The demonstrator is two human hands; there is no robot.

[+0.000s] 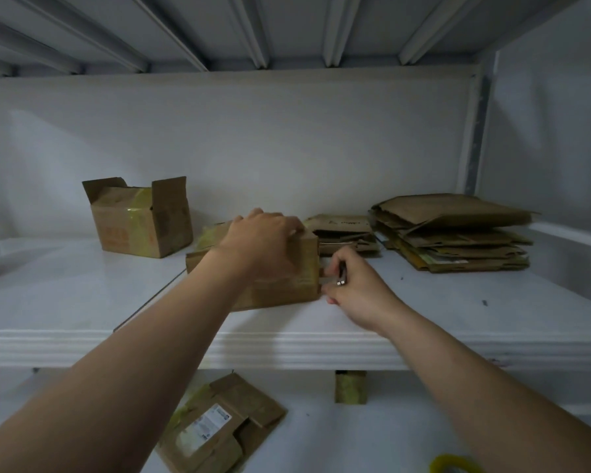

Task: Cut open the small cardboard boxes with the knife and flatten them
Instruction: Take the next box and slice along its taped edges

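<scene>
A small closed cardboard box [287,291] stands on the white shelf [423,315], near its front edge. My left hand [263,244] lies over the box's top, fingers curled round its far right corner. My right hand [352,285] grips a small knife [340,276] with a metal body, held against the box's right side near the bottom; the blade itself is hidden.
An open taped box [140,220] stands at the back left. Flattened cardboard lies in a small pile [345,233] behind the box and a taller stack [454,233] at the right. On the lower shelf lie a flattened box [219,428], a small box [350,387] and a yellow object [454,464].
</scene>
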